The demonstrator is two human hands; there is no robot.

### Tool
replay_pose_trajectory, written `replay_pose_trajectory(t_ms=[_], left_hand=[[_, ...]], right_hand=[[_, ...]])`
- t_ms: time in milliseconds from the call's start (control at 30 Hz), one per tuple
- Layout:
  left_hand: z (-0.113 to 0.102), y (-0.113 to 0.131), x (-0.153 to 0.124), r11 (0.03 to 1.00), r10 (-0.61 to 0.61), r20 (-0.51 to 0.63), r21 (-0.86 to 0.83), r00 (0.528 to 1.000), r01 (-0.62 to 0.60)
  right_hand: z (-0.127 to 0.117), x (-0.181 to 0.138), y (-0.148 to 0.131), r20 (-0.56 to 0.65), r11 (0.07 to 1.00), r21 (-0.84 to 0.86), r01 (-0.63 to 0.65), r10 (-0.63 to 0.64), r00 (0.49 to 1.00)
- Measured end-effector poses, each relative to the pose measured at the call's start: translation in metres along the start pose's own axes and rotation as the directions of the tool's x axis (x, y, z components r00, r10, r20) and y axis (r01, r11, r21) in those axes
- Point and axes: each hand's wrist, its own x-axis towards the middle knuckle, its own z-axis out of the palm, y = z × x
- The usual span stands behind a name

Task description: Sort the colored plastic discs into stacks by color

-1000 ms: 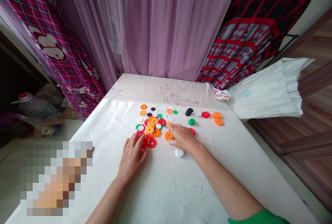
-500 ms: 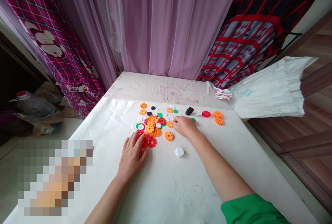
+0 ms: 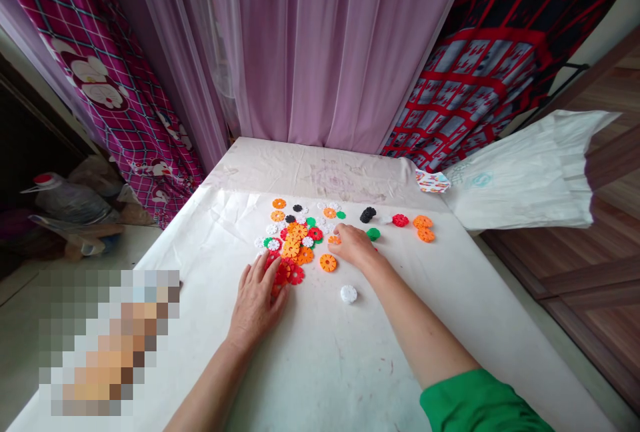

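Note:
A pile of flat toothed plastic discs (image 3: pixel 297 239) in orange, red, white, green and black lies in the middle of the white-covered table (image 3: pixel 320 352). My left hand (image 3: pixel 257 299) rests flat, fingers spread, its tips touching red discs (image 3: pixel 289 274) at the pile's near edge. My right hand (image 3: pixel 354 245) lies palm down at the pile's right side, fingers curled, tips on an orange disc (image 3: pixel 334 240). One orange disc (image 3: pixel 327 262) and a white stack (image 3: pixel 349 294) lie apart, nearer to me.
Small sorted stacks stand to the right: black (image 3: pixel 367 214), green (image 3: pixel 373 233), red (image 3: pixel 399 220), orange (image 3: pixel 424 227). A white bag (image 3: pixel 525 175) hangs over the table's right edge. Pink curtains (image 3: pixel 320 45) close the back. Bottles (image 3: pixel 65 202) lie on the floor to the left.
My right hand left an orange disc on the table near the pile, reached farther up to the pile's right side and now sits on another orange disc. The left hand stayed put.

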Motion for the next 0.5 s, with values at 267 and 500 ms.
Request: replay_pose_trajectory(t_ms=[267,500], left_hand=[[0.0,0.001,0.001,1.0,0.006,0.004,0.023,1.0,-0.006],[-0.001,0.0,0.001,0.999,0.015,-0.008,0.035,1.0,-0.015]], right_hand=[[-0.002,-0.038,-0.004,0.002,0.979,0.046,0.2,-0.2,0.98],[0.005,-0.041,-0.014,0.051,0.96,-0.031,0.278,-0.276,0.96]])
